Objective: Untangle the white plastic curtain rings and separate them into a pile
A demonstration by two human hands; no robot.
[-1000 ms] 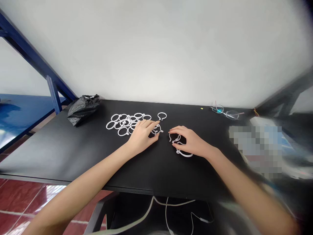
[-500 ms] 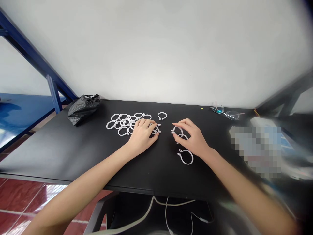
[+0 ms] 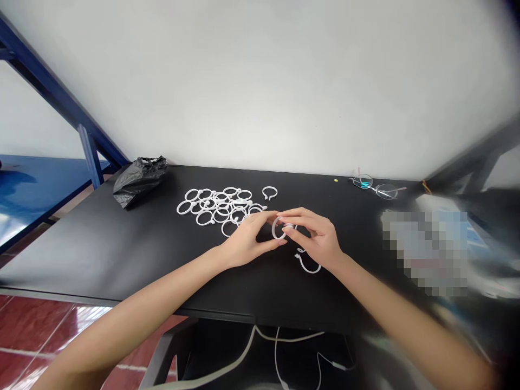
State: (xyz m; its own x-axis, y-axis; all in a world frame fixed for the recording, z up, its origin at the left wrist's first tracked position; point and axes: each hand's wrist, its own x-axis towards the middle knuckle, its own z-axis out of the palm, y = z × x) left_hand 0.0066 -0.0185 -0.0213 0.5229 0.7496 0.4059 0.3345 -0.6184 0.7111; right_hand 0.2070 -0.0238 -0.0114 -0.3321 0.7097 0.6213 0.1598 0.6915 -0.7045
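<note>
My left hand (image 3: 249, 238) pinches a white plastic open ring (image 3: 275, 229), like a shower curtain ring, between thumb and fingertips. My right hand (image 3: 319, 235) meets it from the other side, its thumb and fingers closed at the ring's knobbed ends. Part of another white ring shows behind the right fingers; whether it is held or linked with the first is hidden. Just below the right hand lies a loose ring (image 3: 311, 271), partly covered by it. Left of my hands spreads a pile of similar rings (image 3: 222, 212), and a single ring (image 3: 276, 190) lies behind them.
On the black table (image 3: 162, 254) are a crumpled black plastic bag (image 3: 140, 179) at back left and eyeglasses (image 3: 385, 190) at back right. A blurred, pixelated package (image 3: 426, 252) lies at right. White cables (image 3: 244, 352) hang below the front edge, by a dark chair (image 3: 166, 346).
My left hand has moved right and slightly nearer, away from the pile, bringing a ring against my right hand. The hands were apart and now touch or nearly touch.
</note>
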